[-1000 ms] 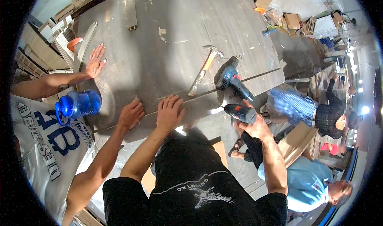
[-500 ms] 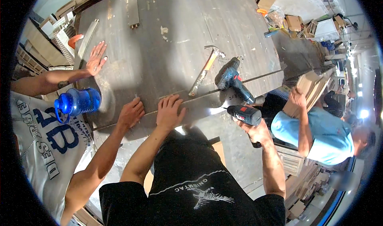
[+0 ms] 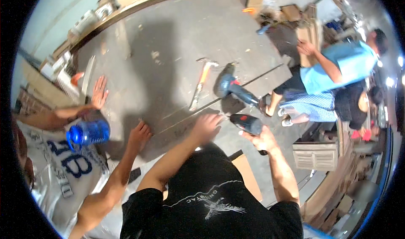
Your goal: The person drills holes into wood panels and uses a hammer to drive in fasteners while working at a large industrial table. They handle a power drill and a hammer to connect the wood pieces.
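Grey, scuffed sheet flooring (image 3: pixel 177 40) is filling the upper and middle parts of the frame, with a wooden wall edge curving along the upper left and stacked timber and boxes crowding the upper right; we are kneeling at the lower centre and working along a long narrow grey strip (image 3: pixel 236 91) that is running diagonally from centre to right. Our left hand (image 3: pixel 205 127) is lying spread and flat, palm down, on the near end of that strip, pinning it rather than gripping anything; our right hand (image 3: pixel 262 139) is wrapped closed around the handle of a black and red cordless drill (image 3: pixel 247 123), whose nose is pointing toward the strip just right of our left hand. We are judging that the step in hand is fastening the strip down, with the drill not quite seated yet; the next move is calling for a square, firm push of the bit into the strip while the flat hand is keeping it from creeping. A second, dark blue cordless drill (image 3: pixel 234 87) is lying on the floor just above, and a wooden-handled hammer (image 3: pixel 201 82) is lying to its left. At lower left a co-worker's hand (image 3: pixel 139 134) is pressing flat beside ours, their other hand (image 3: pixel 99 93) is spread further up left, and a translucent blue water bottle (image 3: pixel 88 133) is hanging near their chest; a person in a light blue shirt (image 3: pixel 341 66) is bending at the upper right.
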Motion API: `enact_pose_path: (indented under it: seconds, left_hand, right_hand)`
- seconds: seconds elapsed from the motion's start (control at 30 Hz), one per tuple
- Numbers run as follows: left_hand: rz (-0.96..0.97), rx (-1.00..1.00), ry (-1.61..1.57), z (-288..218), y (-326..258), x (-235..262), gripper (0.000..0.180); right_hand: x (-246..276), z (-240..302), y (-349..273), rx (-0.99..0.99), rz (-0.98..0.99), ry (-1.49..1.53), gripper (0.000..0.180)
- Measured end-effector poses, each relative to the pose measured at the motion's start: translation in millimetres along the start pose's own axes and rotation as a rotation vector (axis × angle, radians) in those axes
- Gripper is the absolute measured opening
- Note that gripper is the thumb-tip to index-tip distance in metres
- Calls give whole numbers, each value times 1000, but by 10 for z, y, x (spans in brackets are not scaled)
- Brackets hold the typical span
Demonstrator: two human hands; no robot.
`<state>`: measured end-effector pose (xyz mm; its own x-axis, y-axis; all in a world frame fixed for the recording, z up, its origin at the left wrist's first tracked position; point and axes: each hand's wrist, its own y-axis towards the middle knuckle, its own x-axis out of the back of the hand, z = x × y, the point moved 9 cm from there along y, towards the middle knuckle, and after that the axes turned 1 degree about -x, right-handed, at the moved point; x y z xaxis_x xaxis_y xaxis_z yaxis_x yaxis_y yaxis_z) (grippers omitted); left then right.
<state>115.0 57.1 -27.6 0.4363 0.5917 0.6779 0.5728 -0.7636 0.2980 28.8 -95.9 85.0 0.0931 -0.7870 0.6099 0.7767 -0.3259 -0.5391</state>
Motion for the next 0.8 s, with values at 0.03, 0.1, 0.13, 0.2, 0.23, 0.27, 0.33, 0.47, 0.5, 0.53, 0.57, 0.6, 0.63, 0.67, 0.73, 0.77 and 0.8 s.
enact_pose_path:
  seconds: [0.03, 0.1, 0.13, 0.2, 0.23, 0.27, 0.33, 0.47, 0.5, 0.53, 0.57, 0.6, 0.63, 0.67, 0.73, 0.77, 0.8]
  left_hand:
    - [45, 45, -28, -1, 125, -108, 43]
    - [111, 106, 159, 234, 128, -514, 36]
    - [107, 45, 152, 338, 104, -620, 31]
    - [160, 53, 80, 253, 242, -438, 25]
    - [13, -93, 85, 255, 204, -349, 22]
    - [120, -83, 95, 240, 274, -411, 22]
    - [128, -117, 22, 209, 324, -308, 21]
    - [-23, -139, -139, -283, 648, 86, 17]
    - [-48, -161, -140, -308, 682, 153, 15]
    - [-31, -138, -142, -282, 670, 214, 13]
    - [-3, -116, -148, -234, 649, 203, 11]
    - [-106, -116, -197, -140, 581, 252, 12]
    - [-109, -43, -245, -87, 522, 303, 13]
    - [-175, -12, -213, 137, 376, 322, 14]
    - [-176, 214, -216, 653, 21, 312, 17]
    - [-222, 208, -174, 366, -14, 580, 20]
    - [-235, 281, -216, 492, -208, 662, 24]
  right_hand:
    - [4, 31, -63, 35, 13, 79, 64]
    - [-142, -220, 38, 13, -16, -121, 74]
    - [-114, -110, 3, 24, -43, -179, 81]
    - [0, 85, -122, 7, -12, -149, 88]
    - [-103, 2, -61, 93, -35, -128, 90]
    - [-152, -67, -19, 112, -44, -137, 88]
    - [-13, 49, -55, 133, -15, -164, 85]
    - [331, 139, -282, 167, -117, -106, 77]
    - [374, 163, -304, 213, -133, -69, 76]
    - [391, 161, -324, 241, -147, -56, 72]
    - [406, 104, -329, 245, -157, -58, 72]
    - [321, -22, -303, 176, -52, 55, 69]
    - [207, -175, -283, 108, 52, 169, 66]
    - [123, -311, -241, 96, 29, 235, 65]
    - [17, -351, -274, 160, -20, 361, 68]
    - [-78, -423, -289, 155, -5, 453, 62]
    - [-206, -410, -291, 164, 32, 533, 58]
